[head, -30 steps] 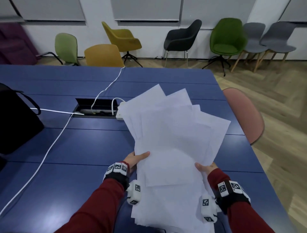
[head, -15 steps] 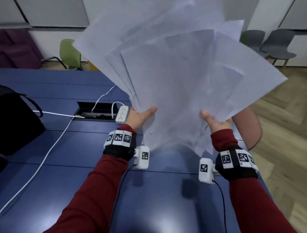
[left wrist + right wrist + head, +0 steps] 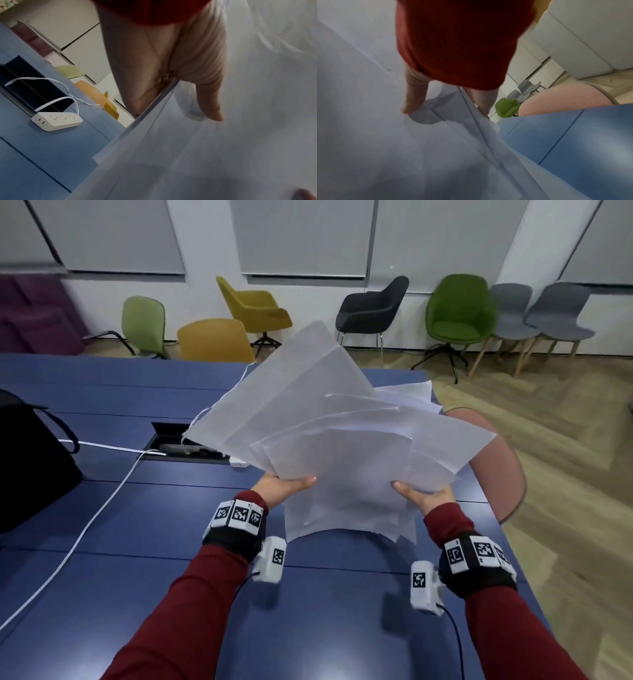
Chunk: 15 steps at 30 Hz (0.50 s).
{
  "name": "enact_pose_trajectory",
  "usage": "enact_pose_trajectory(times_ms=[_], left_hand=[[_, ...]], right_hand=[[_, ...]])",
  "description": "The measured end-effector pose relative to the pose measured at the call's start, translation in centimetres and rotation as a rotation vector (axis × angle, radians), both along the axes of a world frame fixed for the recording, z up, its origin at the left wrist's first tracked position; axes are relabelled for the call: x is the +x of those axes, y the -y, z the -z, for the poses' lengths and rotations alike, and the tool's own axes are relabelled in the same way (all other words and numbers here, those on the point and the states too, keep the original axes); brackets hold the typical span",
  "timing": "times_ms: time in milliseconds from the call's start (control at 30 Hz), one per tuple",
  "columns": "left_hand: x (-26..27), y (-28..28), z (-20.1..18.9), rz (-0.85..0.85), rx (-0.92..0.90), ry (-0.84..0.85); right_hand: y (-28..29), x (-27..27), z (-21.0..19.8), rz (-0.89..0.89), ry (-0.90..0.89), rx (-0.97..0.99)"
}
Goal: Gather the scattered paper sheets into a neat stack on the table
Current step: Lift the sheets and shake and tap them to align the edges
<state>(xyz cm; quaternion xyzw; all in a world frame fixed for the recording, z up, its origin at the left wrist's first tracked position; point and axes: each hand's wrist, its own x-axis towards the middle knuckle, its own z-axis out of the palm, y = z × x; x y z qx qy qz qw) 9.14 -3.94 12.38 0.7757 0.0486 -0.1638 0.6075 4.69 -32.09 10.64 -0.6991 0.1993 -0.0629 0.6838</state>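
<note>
Holding the sheets [image 3: 342, 440] up off the desk [image 3: 102, 508], the person has one hand on each side of the bunch. The left hand [image 3: 284, 486] pinches the left edge, with its thumb on top and its fingers hidden under the paper. The right hand [image 3: 423, 496] pinches the right edge the same way.

The sheets fan up and away from both hands, tilted toward the far end of the desk. Their corners poke out in many directions, so the bunch is not neat yet. The near edges hang just above the desk, between the two wrists.

Both hands sit about equally close to the bunch. I think the next move is to stand the sheets on their near edges and tap them down on the desk between the hands. Some loose sheets at the far right could slip out.
</note>
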Motion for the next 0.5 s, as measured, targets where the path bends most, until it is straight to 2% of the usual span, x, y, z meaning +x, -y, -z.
enact_pose_trajectory(times_ms=[100, 200, 300, 433, 500], left_hand=[[0.6, 0.2, -0.4, 0.081, 0.176, -0.056], [1.0, 0.1, -1.1, 0.085, 0.327, -0.041], [1.5, -0.5, -1.7, 0.06, 0.285, -0.054], [1.1, 0.2, -2.1, 0.062, 0.343, -0.053], [0.9, 0.7, -2.1, 0.054, 0.314, -0.018]], right_hand=[[-0.7, 0.2, -1.2, -0.11, 0.072, -0.068], [-0.6, 0.3, -1.8, -0.131, 0.098, -0.091], [0.1, 0.4, -2.2, -0.074, 0.138, -0.072], [-0.8, 0.6, -2.8, -0.104, 0.135, -0.096], [-1.1, 0.7, -2.5, -0.105, 0.14, -0.086]])
